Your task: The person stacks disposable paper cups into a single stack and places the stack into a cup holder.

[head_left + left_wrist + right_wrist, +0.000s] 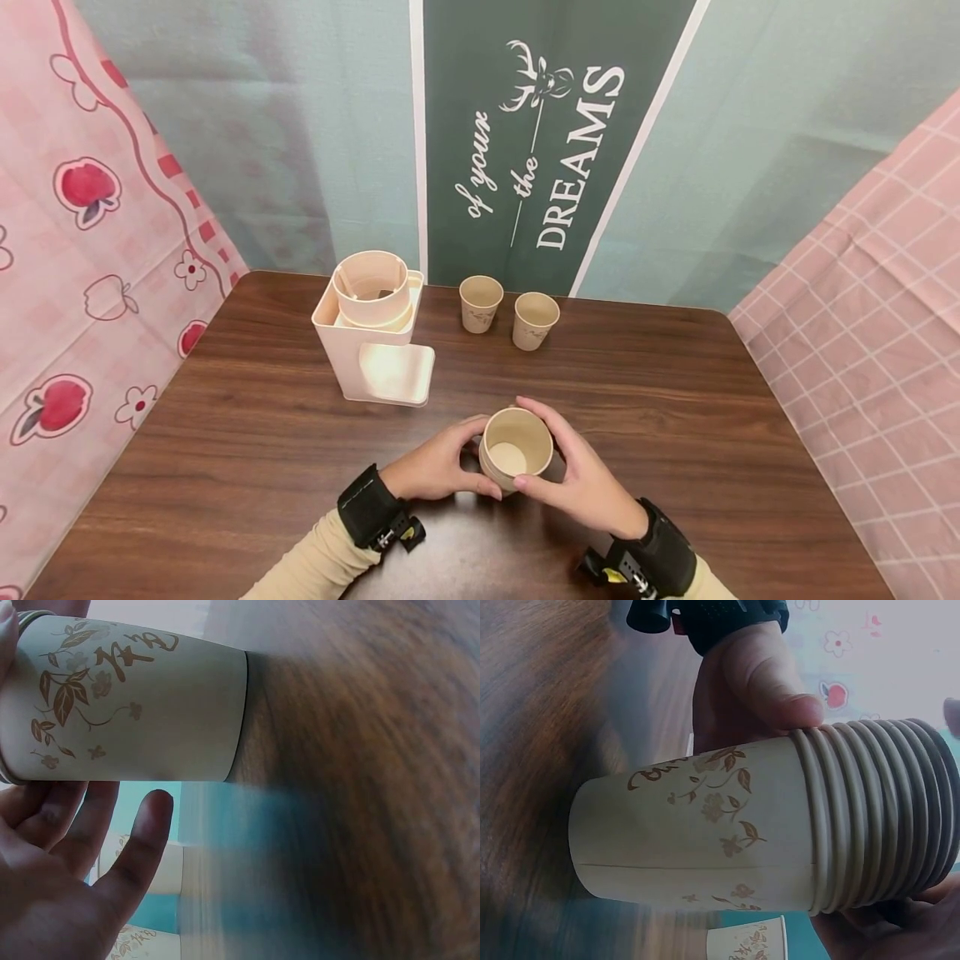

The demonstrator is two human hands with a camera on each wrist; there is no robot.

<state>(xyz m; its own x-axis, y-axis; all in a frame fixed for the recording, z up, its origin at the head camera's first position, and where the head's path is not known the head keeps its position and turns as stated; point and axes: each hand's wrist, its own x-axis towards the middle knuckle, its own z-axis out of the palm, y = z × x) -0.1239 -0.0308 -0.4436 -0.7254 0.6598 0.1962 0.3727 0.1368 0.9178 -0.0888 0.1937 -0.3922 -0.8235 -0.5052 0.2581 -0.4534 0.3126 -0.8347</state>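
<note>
In front of me, both hands hold a stack of nested paper cups (517, 454), mouth up. Brown leaves and flowers are printed on the lowest cup (690, 825), and several rims (870, 817) show above it in the right wrist view. The left hand (442, 467) grips the stack from the left, thumb at the near side. From the right, the right hand (585, 479) curls round the upper rims, thumb at the near edge and fingers at the far side. Whether the base of the stack touches the table cannot be told.
A pale cup dispenser (341, 354) with a round tube on top and a flat foot stands at the back left. Two single paper cups stand upright behind the stack, one left (477, 315) and one right (531, 332). Cloth curtains (322, 167) enclose the wooden table (675, 392).
</note>
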